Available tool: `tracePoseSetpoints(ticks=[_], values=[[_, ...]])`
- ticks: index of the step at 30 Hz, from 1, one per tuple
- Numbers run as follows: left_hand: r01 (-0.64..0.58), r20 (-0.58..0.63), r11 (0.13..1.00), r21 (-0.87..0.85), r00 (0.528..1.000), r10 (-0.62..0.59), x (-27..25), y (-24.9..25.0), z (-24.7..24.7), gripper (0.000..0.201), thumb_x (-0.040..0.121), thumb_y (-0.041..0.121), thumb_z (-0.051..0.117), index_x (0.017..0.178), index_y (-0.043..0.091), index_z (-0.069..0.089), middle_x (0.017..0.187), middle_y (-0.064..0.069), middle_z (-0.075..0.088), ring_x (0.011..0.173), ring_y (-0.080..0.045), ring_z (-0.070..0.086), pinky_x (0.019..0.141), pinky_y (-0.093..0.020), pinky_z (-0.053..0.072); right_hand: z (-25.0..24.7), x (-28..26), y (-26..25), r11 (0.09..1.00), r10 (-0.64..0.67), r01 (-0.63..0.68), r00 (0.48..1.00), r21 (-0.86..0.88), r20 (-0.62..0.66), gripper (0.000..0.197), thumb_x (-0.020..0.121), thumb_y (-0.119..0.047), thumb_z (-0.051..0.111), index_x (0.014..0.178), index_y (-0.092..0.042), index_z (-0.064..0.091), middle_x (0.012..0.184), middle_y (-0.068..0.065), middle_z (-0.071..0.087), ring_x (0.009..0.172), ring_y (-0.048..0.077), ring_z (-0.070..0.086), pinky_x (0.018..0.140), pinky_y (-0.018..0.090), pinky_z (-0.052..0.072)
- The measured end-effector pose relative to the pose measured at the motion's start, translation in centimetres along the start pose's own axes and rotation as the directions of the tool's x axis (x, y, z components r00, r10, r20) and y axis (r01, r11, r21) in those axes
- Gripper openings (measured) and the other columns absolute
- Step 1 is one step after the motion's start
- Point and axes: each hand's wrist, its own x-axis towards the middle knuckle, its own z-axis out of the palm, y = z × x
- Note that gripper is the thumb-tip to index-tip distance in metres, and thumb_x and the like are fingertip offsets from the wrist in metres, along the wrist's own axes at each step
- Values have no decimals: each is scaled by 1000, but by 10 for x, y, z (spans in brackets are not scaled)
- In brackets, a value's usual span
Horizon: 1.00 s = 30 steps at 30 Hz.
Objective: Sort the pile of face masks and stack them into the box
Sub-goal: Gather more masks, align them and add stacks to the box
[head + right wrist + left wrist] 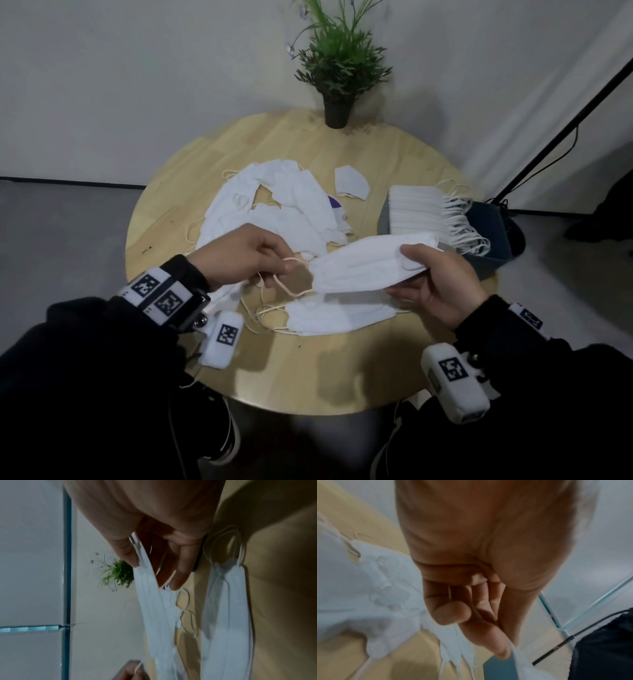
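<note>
Between the two hands, above the near part of the round wooden tabletop (342,377), a white face mask (363,265) was held stretched out flat. Left hand (239,255): fingers curled, pinching the mask's ear loop (291,274) at its left end; loop strands ran out past the fingertips. Right hand (435,277): thumb on top of the mask's right end, fingers underneath, gripping the fabric edge; right wrist view showed the thumb (126,551) pressed against the folded edge.

Just below the held mask, nearer the person, a second white mask (339,317) lay flat on the tabletop with its loops trailing toward the left hand. Beyond the left hand lay the unsorted pile of masks (274,205), overlapping loosely, with something purple-and-white (337,210) partly covered at its right edge. One folded mask (351,181) lay apart, beyond the pile's right side.

Beyond the right hand stood the dark box (486,236), at the tabletop's right edge, holding a row of stacked masks (418,212) on edge, loops hanging over the right side. The held mask's right end overlapped the box's near corner in the head view.

Farthest from both hands, a potted plant (339,68) stood by the wall. A black stand pole (565,126) leaned at far right.
</note>
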Motion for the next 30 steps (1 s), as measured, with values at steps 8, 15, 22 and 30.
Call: tracePoseSetpoints(ticks=[8,15,22,30], values=[[-57,-160,753,-656,985,-65,-5,1,-9,8,90,17,68,93,10,71,104,-11,77,93,-21,74,85,-34,55,-22,2,-12,996,67,-67,998,-66,-2,9,97,-6,56,105,-7,60,80,16,66,62,28,65,57,42,62],[-61,-219,567,-821,952,-214,-12,-1,-20,14,96,16,58,83,19,56,65,2,45,57,-16,51,58,-28,53,-29,4,-18,998,4,-4,1000,67,-8,24,99,-13,47,78,-10,58,76,12,72,73,26,73,85,50,60],[217,-101,869,-445,952,-290,-23,-19,0,20,94,-6,60,100,12,56,64,-11,51,58,-28,61,67,-41,61,-30,10,-10,995,9,-8,1000,-102,13,23,96,-13,45,75,-10,54,49,0,29,42,16,31,46,28,37],[286,-40,953,-97,956,-291,-21,-30,31,25,90,8,72,111,11,58,76,-14,70,71,-29,64,78,-43,58,-39,22,20,717,-65,80,997,-693,47,18,97,-7,64,79,-3,69,60,10,55,51,23,49,56,33,40]])
